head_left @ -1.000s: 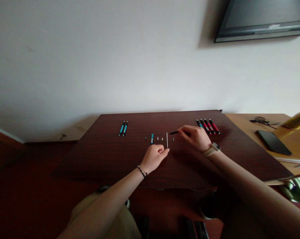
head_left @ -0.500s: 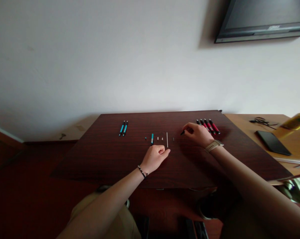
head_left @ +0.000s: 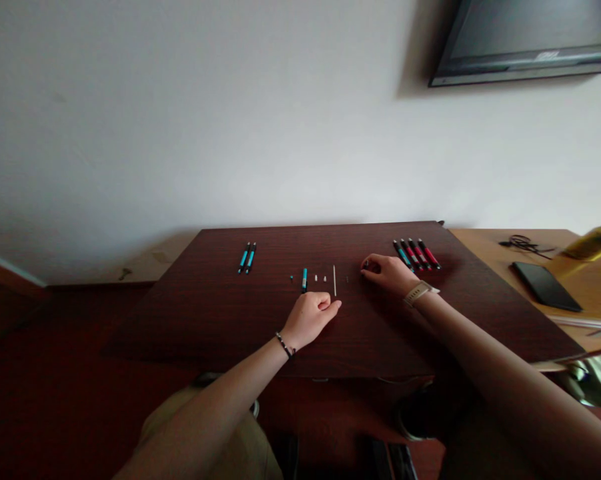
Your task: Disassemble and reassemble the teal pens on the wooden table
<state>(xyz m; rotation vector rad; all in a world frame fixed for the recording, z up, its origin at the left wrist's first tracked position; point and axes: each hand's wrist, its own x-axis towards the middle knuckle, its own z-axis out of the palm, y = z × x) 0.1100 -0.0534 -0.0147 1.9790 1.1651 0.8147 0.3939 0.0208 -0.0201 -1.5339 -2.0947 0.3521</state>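
I am pinching a small dark pen part [head_left: 365, 265] in the fingertips of my right hand [head_left: 388, 272], low over the dark wooden table [head_left: 220, 320], just right of a row of loose pen pieces; it is too small to tell more about it. My right hand is curling around it, with a pale watch [head_left: 416, 292] sitting on the wrist.

My left hand [head_left: 310, 316] is resting on the table in a loose fist, thumb tip pointing toward the thin white rod [head_left: 334, 281] lying just beyond it; whether anything is inside that fist I cannot tell. A beaded bracelet [head_left: 284, 345] is circling that wrist.

Left of the rod, two small white bits [head_left: 320, 278], a short teal barrel piece [head_left: 304, 279] and a tiny teal speck [head_left: 291, 278] are lying in line, apart from one another. A tiny piece [head_left: 347, 280] is lying between the rod and my right hand.

Just beyond my right hand, a group of pens [head_left: 415, 254], mostly red with one teal, is lying side by side. Two teal pens [head_left: 247, 257] are lying well apart at the far left. On the lighter desk [head_left: 485, 241] to the right, a black phone [head_left: 545, 285] is lying flat.
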